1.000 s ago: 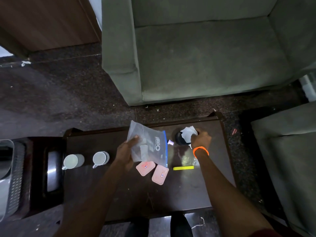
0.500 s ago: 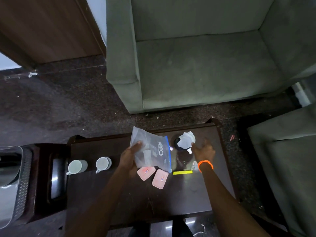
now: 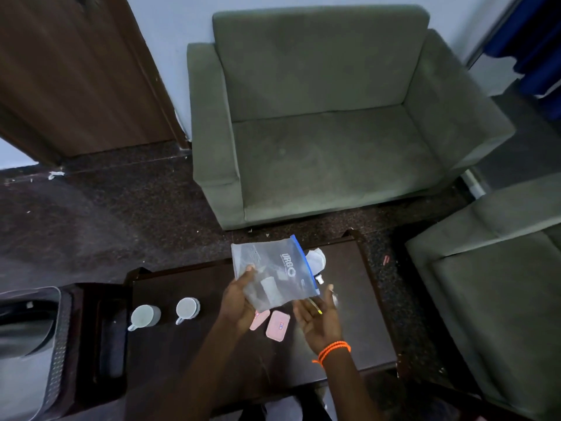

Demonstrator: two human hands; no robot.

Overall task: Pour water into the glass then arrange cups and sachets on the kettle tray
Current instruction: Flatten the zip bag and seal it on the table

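Note:
My left hand grips a clear zip bag with a blue seal, holding it tilted above the dark wooden table. White sachets show faintly inside the bag. My right hand is palm up with fingers spread, just under the bag's lower right corner, over a yellow sachet. Two pink sachets lie on the table below the bag. Two white cups stand at the table's left. A dark glass with white paper on top peeks out behind the bag.
A dark tray lies left of the cups, and a grey bin stands at the far left. A green sofa stands beyond the table and a second sofa to the right. A wooden door is at upper left.
My right hand left the paper-covered glass and came back toward me, turning palm up under the bag. My left hand lifted the bag higher. The camera tilted up.

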